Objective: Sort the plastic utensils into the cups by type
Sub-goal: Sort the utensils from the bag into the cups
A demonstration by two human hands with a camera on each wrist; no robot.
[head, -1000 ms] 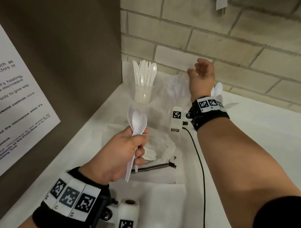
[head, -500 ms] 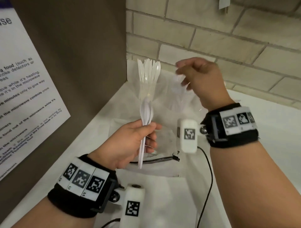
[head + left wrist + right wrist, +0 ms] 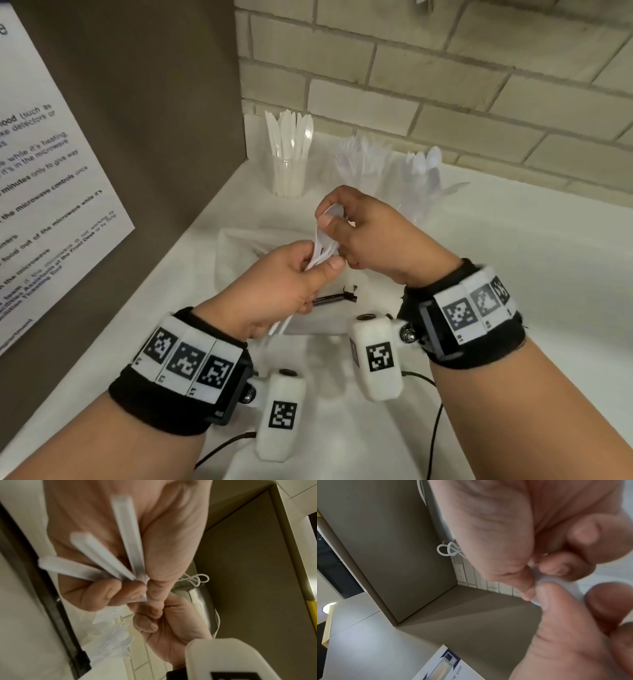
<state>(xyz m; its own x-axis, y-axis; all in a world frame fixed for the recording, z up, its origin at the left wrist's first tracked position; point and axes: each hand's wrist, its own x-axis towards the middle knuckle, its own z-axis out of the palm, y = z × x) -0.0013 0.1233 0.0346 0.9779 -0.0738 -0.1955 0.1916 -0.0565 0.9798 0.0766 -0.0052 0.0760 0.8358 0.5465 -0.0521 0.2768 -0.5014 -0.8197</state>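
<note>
Head view: spoons (image 3: 323, 251) between both hands.

On my head view the spoons (image 3: 323, 245) pinched between my hands are plain white, and the left wrist camera shows their handles (image 3: 104, 562) white with a faint bluish tint. The knives (image 3: 289, 137) in the clear cup (image 3: 288, 180) are creamy white; the forks (image 3: 363, 156) and the far spoons (image 3: 426, 164) read paler, almost lilac-white. The counter (image 3: 513, 274) is white. The wall (image 3: 445, 68) is beige brick with darker mortar lines, the side panel (image 3: 154, 102) flat grey-brown. Both wristbands (image 3: 178, 387) are black, carrying white tiles printed with black square-code patterns. The poster (image 3: 41, 171) is white with black lettering.
</note>
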